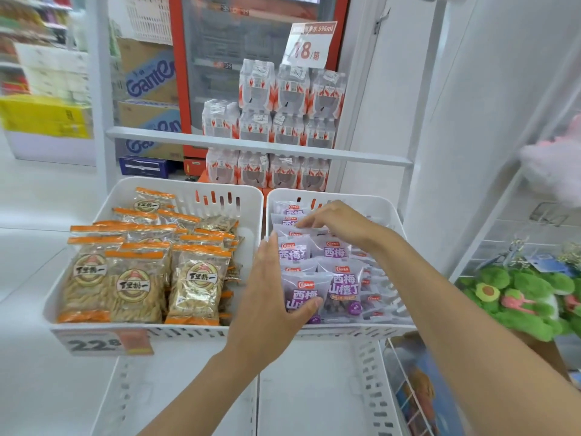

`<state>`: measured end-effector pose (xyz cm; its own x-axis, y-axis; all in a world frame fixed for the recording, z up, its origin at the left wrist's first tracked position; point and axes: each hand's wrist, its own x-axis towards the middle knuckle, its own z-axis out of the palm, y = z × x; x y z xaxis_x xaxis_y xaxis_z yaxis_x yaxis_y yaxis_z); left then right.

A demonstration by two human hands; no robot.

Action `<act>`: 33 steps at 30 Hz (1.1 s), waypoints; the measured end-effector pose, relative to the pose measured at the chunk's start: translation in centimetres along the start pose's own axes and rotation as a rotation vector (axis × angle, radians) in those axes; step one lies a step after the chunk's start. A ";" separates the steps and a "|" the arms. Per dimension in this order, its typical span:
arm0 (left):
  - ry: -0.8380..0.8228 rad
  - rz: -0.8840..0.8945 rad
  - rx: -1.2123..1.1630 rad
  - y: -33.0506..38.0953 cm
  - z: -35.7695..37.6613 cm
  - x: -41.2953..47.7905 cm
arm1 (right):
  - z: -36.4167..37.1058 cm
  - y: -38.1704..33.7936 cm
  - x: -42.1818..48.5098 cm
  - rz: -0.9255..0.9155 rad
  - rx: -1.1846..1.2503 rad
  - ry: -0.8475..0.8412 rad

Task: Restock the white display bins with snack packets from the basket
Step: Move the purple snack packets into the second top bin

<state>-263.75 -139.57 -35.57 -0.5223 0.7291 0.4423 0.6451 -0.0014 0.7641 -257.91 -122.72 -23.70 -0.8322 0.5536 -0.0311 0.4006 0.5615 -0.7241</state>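
two bins [201, 196] side by side, packets [341, 289] inside

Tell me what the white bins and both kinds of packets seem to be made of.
White bins: rigid moulded plastic by the look, smooth and semi-matt, with slotted walls and rounded rims.
Purple packets: thin plastic film, probably frosted. The sheen is soft and they bulge like pillows.
Orange-edged packets: clear glossy film. The snacks show through it and highlights glint on the front.

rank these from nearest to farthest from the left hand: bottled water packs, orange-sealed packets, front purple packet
1. front purple packet, in the right bin, touched by the left hand
2. orange-sealed packets, in the left bin
3. bottled water packs, stacked far behind
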 end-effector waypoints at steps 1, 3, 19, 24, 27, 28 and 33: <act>0.001 0.006 0.009 0.0 0.0 0.0 | 0.1 -0.4 0.1 -0.017 -0.023 -0.042; 0.006 0.018 0.032 0.2 0.0 0.0 | 0.4 -0.7 0.3 -0.048 -0.084 -0.090; 0.029 0.035 0.070 0.2 0.3 -0.1 | 1.5 0.3 3.1 -0.099 0.018 -0.013; 0.035 0.033 0.077 0.5 0.2 -0.2 | 0.2 1.2 0.4 -0.128 0.012 0.289; 0.034 0.032 0.081 0.9 0.0 -0.2 | -0.1 3.4 -3.5 0.016 0.146 0.503; 0.032 0.034 0.095 1.0 0.1 -0.2 | 0.4 4.1 -4.7 0.073 0.219 0.459; -0.004 -0.012 0.078 1.3 -0.1 0.0 | 4.1 5.4 -6.8 0.076 0.274 0.186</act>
<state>-262.95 -139.67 -34.57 -0.5284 0.7315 0.4309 0.6802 0.0610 0.7305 -251.62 -125.99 -30.28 -0.7096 0.7045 0.0158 0.3202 0.3423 -0.8833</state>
